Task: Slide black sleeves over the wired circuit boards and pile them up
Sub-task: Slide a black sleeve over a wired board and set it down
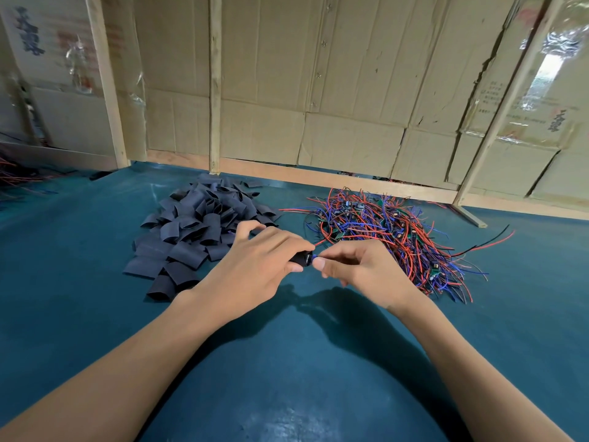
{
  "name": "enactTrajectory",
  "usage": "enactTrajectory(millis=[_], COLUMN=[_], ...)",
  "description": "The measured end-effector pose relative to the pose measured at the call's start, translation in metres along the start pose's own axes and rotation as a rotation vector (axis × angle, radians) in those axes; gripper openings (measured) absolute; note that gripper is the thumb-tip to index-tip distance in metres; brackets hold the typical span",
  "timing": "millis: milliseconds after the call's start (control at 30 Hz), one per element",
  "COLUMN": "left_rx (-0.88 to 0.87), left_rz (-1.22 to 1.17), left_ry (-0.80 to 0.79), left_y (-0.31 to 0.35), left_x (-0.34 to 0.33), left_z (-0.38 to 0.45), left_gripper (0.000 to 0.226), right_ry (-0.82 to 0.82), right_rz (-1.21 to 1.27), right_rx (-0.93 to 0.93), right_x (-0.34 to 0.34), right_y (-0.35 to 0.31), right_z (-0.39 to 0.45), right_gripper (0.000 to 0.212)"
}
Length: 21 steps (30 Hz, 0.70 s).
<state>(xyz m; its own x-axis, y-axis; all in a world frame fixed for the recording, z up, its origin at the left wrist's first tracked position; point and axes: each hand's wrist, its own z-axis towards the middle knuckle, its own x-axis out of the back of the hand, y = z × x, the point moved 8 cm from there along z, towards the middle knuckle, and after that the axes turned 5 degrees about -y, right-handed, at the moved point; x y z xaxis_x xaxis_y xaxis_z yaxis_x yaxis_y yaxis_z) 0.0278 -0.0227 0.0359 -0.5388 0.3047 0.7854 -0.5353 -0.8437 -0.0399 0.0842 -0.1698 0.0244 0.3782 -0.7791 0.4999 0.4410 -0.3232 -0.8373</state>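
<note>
The left hand (261,260) is curled round a black sleeve (301,258), holding it just above the bench (287,362), with the sleeve's open end facing right. The right hand (357,266) pinches thin blue and red wires (314,256) right at that opening, thumb and forefinger pressed together on them. The board those wires belong to is hidden, so I cannot tell whether it is already inside the sleeve or only part way in.

Behind the left hand lies the heap of loose sleeves (194,231), and behind the right hand the tangle of wired boards (392,231), red, blue and black leads crossing every way. No pile of finished pieces shows near the hands; a few wires lie at the far left edge, too blurred to judge.

What could go wrong, as I judge it: the sleeve is soft and flattens easily, so a tight squeeze from the left hand may close its mouth and jam the board at the edge. Pulling on the wires alone puts strain on their joints, which could tear a lead off. A red wire (322,241) runs from the hands back toward the tangle, and if it is caught there, a tug could drag other boards along or snag. The board may also end up off centre, one end left bare
</note>
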Motion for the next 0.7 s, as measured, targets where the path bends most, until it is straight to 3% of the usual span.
enactTrajectory(millis=[200, 333, 567, 700], left_rx=[-0.029, -0.012, -0.024, -0.007], left_rz=[-0.027, -0.004, -0.045, -0.188], left_ry=[-0.048, -0.101, -0.156, -0.241], left_y=[0.006, 0.003, 0.005, 0.007], left_x=[-0.002, -0.008, -0.014, -0.02], left_z=[0.0, -0.001, -0.002, -0.002], left_gripper=[0.031, 0.035, 0.04, 0.04], right_ry=[0.074, 0.006, 0.037, -0.03], right_rz=[0.02, -0.014, 0.043, -0.013], right_rx=[-0.029, -0.043, -0.087, -0.057], right_x=[0.003, -0.001, 0.003, 0.0], right_y=[0.006, 0.01, 0.012, 0.01], right_z=[0.001, 0.002, 0.002, 0.001], right_gripper=[0.018, 0.003, 0.023, 0.014])
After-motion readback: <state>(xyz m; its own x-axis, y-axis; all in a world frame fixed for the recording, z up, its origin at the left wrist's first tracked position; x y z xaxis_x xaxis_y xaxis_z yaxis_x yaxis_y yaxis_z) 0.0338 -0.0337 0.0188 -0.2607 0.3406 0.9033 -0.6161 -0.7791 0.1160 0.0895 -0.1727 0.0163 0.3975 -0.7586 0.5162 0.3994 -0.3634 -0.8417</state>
